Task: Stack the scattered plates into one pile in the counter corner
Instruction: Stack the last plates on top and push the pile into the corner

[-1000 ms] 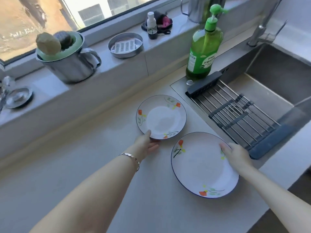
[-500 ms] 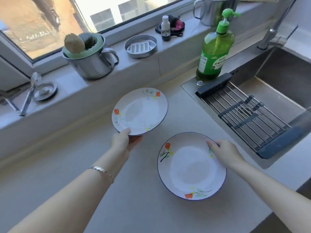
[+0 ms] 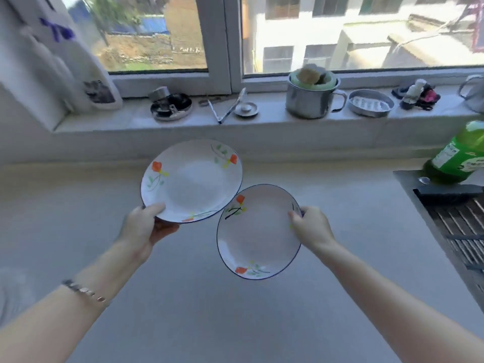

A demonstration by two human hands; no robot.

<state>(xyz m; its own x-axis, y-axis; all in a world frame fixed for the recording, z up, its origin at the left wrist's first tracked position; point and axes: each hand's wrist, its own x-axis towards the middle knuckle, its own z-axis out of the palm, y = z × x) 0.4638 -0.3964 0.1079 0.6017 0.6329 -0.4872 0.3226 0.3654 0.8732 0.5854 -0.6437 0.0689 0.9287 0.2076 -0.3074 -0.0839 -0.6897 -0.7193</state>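
Left hand [image 3: 145, 226] grips one plate [image 3: 191, 180] by its near rim, right hand [image 3: 310, 227] grips another plate [image 3: 258, 231]; both above the counter [image 3: 78, 205], rims overlapping.

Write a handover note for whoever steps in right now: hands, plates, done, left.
Left hand: gripping the near rim of the left plate, held up off the counter.
Right hand: gripping the right rim of the right plate, also lifted and tilted.
The left plate's edge overlaps above the right plate's far edge; whether they touch is unclear.
Done: both plates picked up.
Left: put one onto the other, set the pile down in the counter corner. No pile exists yet.
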